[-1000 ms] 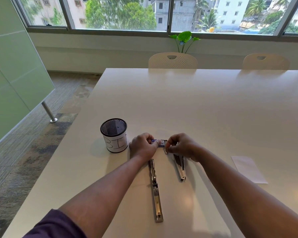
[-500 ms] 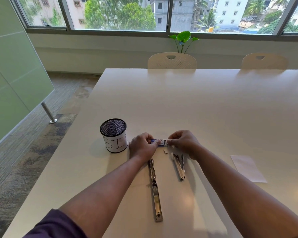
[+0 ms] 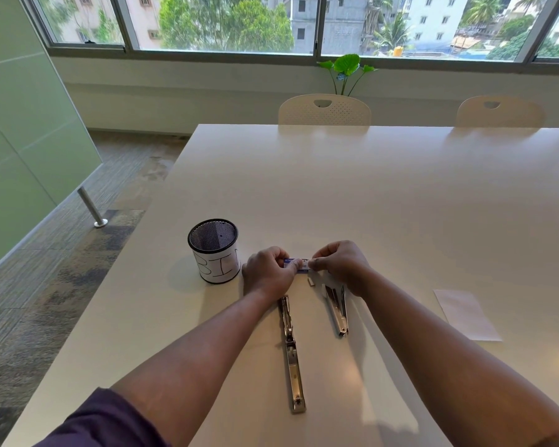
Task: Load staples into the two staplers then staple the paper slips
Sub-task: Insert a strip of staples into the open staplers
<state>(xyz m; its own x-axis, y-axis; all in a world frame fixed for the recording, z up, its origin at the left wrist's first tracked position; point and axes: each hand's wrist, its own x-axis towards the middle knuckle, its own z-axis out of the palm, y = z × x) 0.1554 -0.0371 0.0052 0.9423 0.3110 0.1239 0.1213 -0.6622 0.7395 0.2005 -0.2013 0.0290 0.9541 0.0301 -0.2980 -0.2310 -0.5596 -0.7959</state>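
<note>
A small blue-and-white staple box (image 3: 297, 265) is held just above the table between my left hand (image 3: 268, 273) and my right hand (image 3: 341, 264), each pinching one end. Below my left hand a metal stapler (image 3: 291, 353) lies swung fully open and flat. To its right a second metal stapler (image 3: 337, 310) lies with its top raised, its far end under my right wrist. A tiny white piece (image 3: 310, 281) rests on the table between the hands and the staplers. A white paper slip (image 3: 467, 314) lies to the right.
A black mesh cup with a paper label reading BIN (image 3: 214, 250) stands left of my left hand. The white table (image 3: 368, 195) stretches far ahead, with two white chairs (image 3: 324, 110) at its far edge. The table's left edge drops to the floor.
My right hand has lifted off the second stapler and moved slightly up and right along the box end. The tiny white piece now shows on the table. My left hand has stayed put.
</note>
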